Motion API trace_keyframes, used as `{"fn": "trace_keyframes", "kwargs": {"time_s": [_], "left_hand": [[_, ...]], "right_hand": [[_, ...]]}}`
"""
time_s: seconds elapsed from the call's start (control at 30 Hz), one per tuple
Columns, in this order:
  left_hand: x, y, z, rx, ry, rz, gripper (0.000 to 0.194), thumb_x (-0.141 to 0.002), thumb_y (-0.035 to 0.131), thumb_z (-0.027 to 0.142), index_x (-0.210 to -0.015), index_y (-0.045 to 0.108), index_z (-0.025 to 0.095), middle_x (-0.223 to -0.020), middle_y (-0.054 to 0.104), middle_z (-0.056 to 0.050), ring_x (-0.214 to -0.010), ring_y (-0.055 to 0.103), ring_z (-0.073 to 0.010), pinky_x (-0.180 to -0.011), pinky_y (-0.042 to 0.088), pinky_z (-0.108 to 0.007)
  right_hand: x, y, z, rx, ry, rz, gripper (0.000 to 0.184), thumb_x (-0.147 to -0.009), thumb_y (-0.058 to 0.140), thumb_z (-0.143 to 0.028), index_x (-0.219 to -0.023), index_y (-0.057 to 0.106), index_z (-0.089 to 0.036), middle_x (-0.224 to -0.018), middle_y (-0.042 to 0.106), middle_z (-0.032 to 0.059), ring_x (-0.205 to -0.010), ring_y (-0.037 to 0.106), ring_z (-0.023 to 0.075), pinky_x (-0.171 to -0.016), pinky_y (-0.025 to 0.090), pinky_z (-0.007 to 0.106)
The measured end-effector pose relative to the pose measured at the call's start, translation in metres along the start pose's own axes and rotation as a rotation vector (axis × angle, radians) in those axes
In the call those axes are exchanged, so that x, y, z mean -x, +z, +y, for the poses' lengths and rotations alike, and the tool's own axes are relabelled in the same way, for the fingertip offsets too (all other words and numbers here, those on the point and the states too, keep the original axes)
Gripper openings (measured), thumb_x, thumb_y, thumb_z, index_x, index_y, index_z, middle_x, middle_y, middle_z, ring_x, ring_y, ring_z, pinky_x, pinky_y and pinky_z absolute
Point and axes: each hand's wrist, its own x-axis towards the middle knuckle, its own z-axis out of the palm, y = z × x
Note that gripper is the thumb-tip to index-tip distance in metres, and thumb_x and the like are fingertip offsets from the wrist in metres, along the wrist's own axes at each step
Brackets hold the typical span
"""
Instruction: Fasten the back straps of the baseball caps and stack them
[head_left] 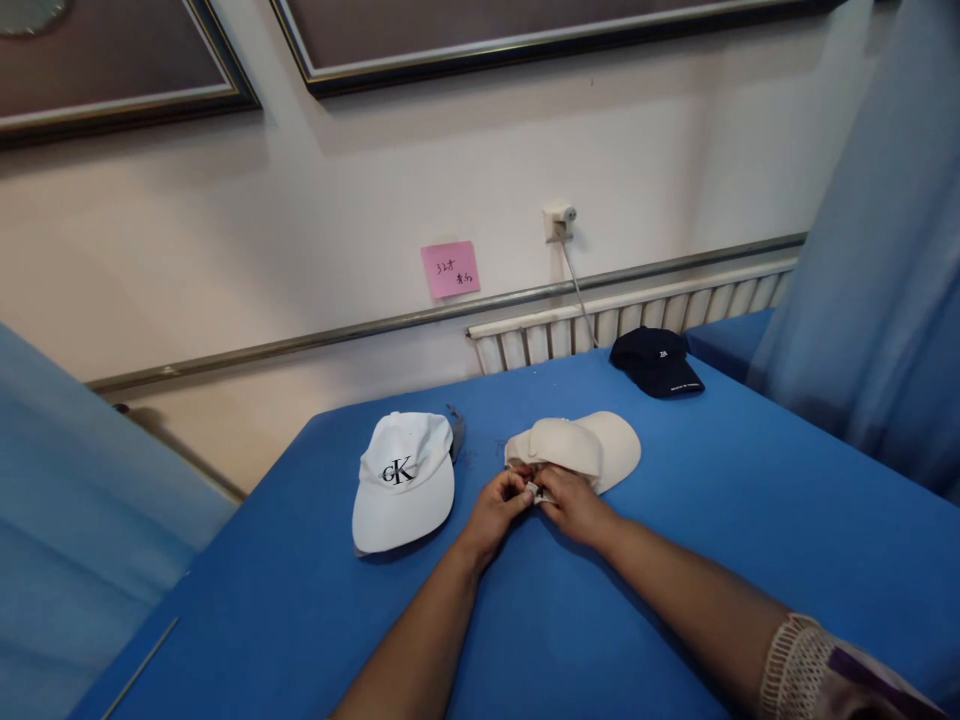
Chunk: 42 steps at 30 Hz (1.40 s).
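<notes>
A beige baseball cap point(566, 446) lies on the blue table, its brim pointing right. My left hand point(496, 508) pinches the strap at the cap's back edge between thumb and fingers. Close beside it, my right hand point(574, 503) is closed on the same strap area, its fingertips partly tucked under the crown. A small pale piece of the strap shows between the two hands. To the left sits a white cap point(405, 480) with black letters on its front, brim toward me.
A dark navy cap point(657, 362) rests near the table's far edge. Behind the blue table point(300, 600) are a white radiator point(555, 338), a metal rail point(360, 333) and a wall socket point(559, 224) with a cord. Blue curtains point(862, 270) hang at both sides. A pink note point(450, 270) is on the wall.
</notes>
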Motion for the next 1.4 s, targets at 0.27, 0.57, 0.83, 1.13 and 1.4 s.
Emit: {"fn": "trace_keyframes", "kwargs": {"time_s": [0.27, 0.57, 0.83, 1.13, 1.4], "left_hand": [[-0.001, -0.005, 0.001, 0.237, -0.058, 0.076, 0.024, -0.071, 0.077, 0.032, -0.081, 0.063, 0.015, -0.089, 0.065, -0.004, -0.082, 0.057, -0.0136, -0.081, 0.041, -0.026], [0.001, -0.006, 0.006, -0.413, 0.098, 0.045, 0.022, -0.073, 0.072, 0.030, -0.088, 0.062, 0.017, -0.081, 0.061, -0.001, -0.079, 0.055, -0.0152, -0.080, 0.043, -0.029], [0.004, -0.009, 0.012, -0.778, 0.224, 0.025, 0.008, -0.078, 0.061, 0.028, -0.077, 0.065, 0.021, -0.077, 0.062, -0.003, -0.077, 0.053, -0.0198, -0.077, 0.038, -0.030], [-0.004, -0.039, 0.011, -0.669, 0.186, 0.481, 0.019, -0.065, 0.046, 0.007, -0.070, 0.059, 0.020, -0.096, 0.066, -0.006, -0.093, 0.059, -0.0223, -0.085, 0.041, -0.033], [0.009, -0.017, 0.023, -0.861, 0.019, 0.339, 0.015, -0.076, 0.062, 0.034, -0.069, 0.064, 0.021, -0.056, 0.061, -0.003, -0.059, 0.056, -0.0209, -0.064, 0.034, -0.031]], "right_hand": [[-0.003, 0.000, -0.003, -0.091, 0.064, 0.086, 0.014, -0.082, 0.054, -0.012, -0.091, 0.062, -0.019, -0.088, 0.066, 0.0033, -0.082, 0.060, 0.0175, -0.077, 0.045, 0.030], [-0.002, -0.005, -0.008, -0.090, 0.070, 0.157, 0.015, -0.081, 0.054, -0.010, -0.087, 0.064, -0.020, -0.084, 0.064, 0.0022, -0.080, 0.058, 0.0169, -0.075, 0.043, 0.028], [-0.002, -0.003, -0.006, -0.213, 0.077, 0.106, 0.016, -0.077, 0.065, -0.022, -0.092, 0.062, -0.021, -0.092, 0.065, 0.0027, -0.089, 0.059, 0.0191, -0.082, 0.045, 0.033], [0.010, -0.034, -0.036, -0.066, -0.173, 0.256, 0.032, -0.083, 0.057, -0.020, -0.114, 0.056, -0.023, -0.113, 0.062, 0.0091, -0.109, 0.055, 0.0237, -0.098, 0.041, 0.041], [-0.001, -0.094, 0.067, -0.220, 0.859, 0.687, 0.043, -0.074, 0.065, -0.033, -0.110, 0.059, -0.011, -0.125, 0.057, 0.0206, -0.128, 0.042, 0.0343, -0.109, 0.028, 0.050]]}}
